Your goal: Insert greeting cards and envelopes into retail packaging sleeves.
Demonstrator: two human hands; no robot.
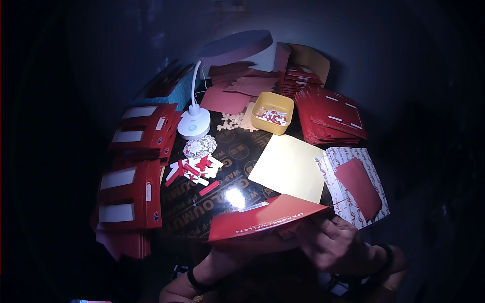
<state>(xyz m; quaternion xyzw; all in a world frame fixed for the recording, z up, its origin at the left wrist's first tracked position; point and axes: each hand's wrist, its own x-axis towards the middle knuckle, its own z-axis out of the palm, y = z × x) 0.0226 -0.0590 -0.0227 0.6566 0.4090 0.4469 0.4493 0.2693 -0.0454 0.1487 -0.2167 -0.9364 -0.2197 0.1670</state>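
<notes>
Red card folder (262, 218) lies flat and long from left to right at the near table edge, with the right hand (336, 242) closed on its right end. The left hand (227, 255) is hidden under it, so I cannot tell its grip. Farther back, a bare yellow sheet (290, 166) lies just behind, then a yellow tray (273, 112) and a white lamp (194, 121).

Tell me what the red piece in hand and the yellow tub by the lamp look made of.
Red piece: likely thin card, slightly glossy; it holds flat with a crisp edge. Yellow tub: probably moulded plastic, smooth walls and rounded corners. The right hand grips the card.
</notes>
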